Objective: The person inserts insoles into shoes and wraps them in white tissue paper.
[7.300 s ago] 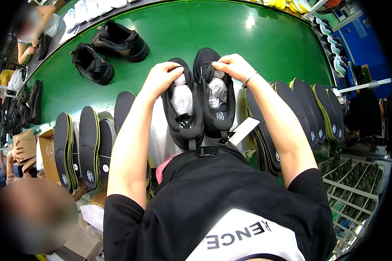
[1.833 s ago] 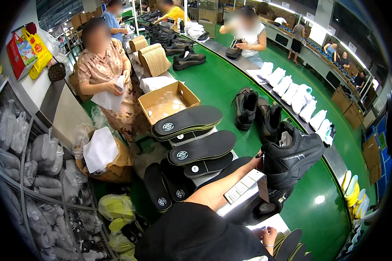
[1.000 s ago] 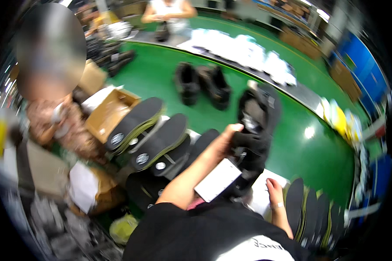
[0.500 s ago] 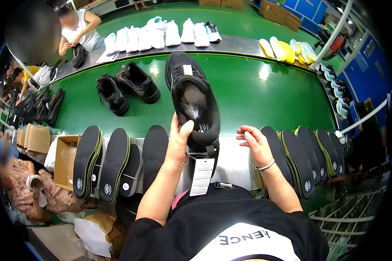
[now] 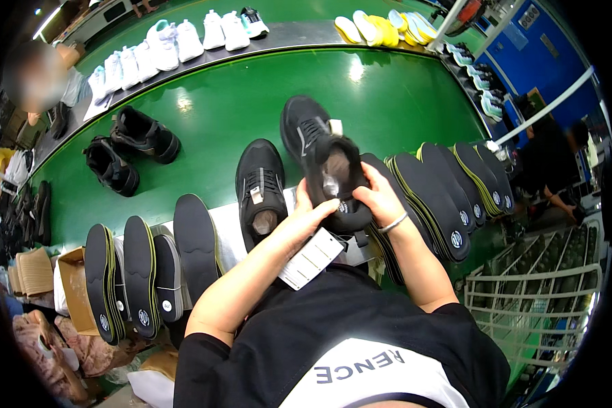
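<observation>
Left hand (image 5: 311, 212) and right hand (image 5: 382, 202) are clamped on one black shoe (image 5: 311, 134) near its heel; a second black shoe (image 5: 260, 170) rests leftward on the green surface (image 5: 401, 95).

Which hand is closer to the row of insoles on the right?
Right. The right hand is beside the row of black insoles, holding the black shoe; the left hand is farther left, on the shoe's other side.

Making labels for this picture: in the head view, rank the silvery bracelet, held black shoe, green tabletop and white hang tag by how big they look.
Largest to smallest:
1. Green tabletop
2. Held black shoe
3. White hang tag
4. Silvery bracelet
</observation>
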